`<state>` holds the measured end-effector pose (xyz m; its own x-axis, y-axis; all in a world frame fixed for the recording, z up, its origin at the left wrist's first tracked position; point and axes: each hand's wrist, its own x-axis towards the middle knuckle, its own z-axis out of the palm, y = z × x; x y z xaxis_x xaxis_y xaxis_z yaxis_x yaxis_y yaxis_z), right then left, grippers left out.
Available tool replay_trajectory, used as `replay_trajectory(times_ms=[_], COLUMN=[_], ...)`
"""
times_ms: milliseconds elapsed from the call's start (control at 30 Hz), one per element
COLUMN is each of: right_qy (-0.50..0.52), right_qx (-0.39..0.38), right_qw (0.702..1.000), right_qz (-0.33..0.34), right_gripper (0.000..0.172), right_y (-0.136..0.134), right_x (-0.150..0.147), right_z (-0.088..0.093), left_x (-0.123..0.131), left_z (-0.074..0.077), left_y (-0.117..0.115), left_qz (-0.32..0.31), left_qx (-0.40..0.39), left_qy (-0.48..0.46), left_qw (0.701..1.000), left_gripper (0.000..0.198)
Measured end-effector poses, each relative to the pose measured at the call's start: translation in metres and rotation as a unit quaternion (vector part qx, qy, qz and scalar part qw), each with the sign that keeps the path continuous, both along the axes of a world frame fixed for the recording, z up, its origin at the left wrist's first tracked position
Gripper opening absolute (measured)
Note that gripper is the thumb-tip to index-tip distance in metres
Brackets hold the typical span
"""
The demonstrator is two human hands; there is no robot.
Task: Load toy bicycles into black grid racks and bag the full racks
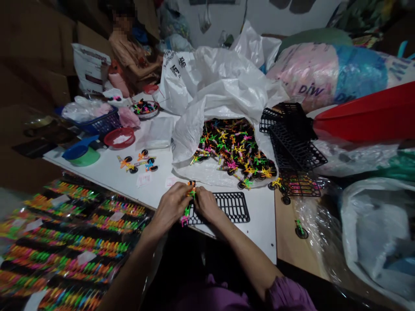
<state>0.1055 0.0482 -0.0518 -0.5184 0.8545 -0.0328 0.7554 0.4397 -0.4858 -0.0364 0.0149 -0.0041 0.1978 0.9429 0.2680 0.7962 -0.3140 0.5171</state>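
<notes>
On the white table [261, 233], a black slotted plastic rack [238, 206] lies flat at the near edge. Small bright plastic toys stand in its left end, one of them green and pink [185, 216]. My left hand [171, 203] is closed at that end, fingertips pinching a small orange-and-green wheeled plastic toy [192, 190]. Beside it, my right hand [207, 204] rests over the rack with fingers bent together; what they grip is hidden. Just beyond, an open white sack [186, 149] spills many similar toys [233, 149] with black wheels.
Stacked black racks [292, 134] stand right of the sack. Loose toys [136, 163], a red basket [119, 137], a green bowl [86, 157] and a blue basket [102, 122] sit left. Filled racks [71, 237] lie lower left. Another person [132, 56] sits at the back left.
</notes>
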Motion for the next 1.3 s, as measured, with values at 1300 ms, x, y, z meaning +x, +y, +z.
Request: replay_trajectory(times_ms=[1300], right_qy=[-0.124], right_qx=[0.033], right_qw=[0.991], right_qz=[-0.048], right_gripper=[0.02], right_y=[0.068], right_x=[0.04], right_z=[0.025], left_x=[0.006], left_z=[0.0], left_y=[-0.015], left_qz=[-0.008], left_qx=[0.072], left_qy=[0.094], left_qw=[0.993], left_gripper=[0.022])
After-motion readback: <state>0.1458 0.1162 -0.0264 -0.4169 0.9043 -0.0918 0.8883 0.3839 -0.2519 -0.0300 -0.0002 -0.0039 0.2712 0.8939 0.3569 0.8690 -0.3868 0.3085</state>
